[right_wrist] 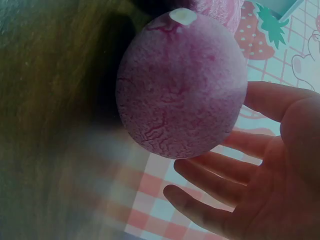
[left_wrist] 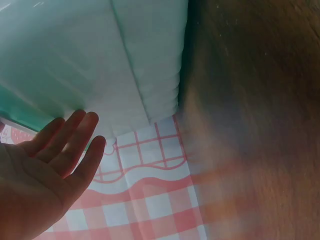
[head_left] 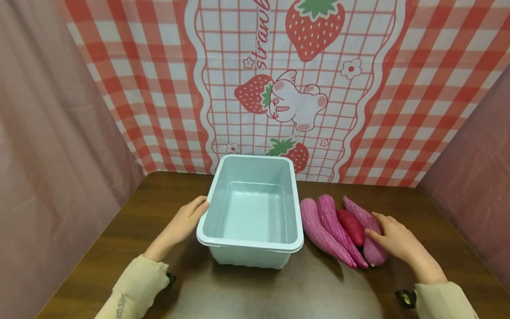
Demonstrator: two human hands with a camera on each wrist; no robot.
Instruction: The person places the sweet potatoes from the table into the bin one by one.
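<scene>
On the brown wooden counter (head_left: 255, 294), the long, mottled pink-purple eggplant (head_left: 374, 252) lies beside the light blue-green rectangular plastic tub (head_left: 255, 257), with other vegetables between. The right hand (head_left: 402, 243) spans it, thumb and fingers spread, not closed firmly; a fingertip-only grip could let the rounded body roll. The thumb could knock the dark-red oval vegetable (head_left: 350, 227) next to it. The left hand (head_left: 185, 223), fingers relaxed, touches the tub's side; pressing too hard might skew it.

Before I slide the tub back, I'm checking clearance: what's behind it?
Behind the tub hangs the strawberry-print cloth, its lowest printed strawberry partly covered by the rim. The tub hides any table surface directly behind it.
</scene>
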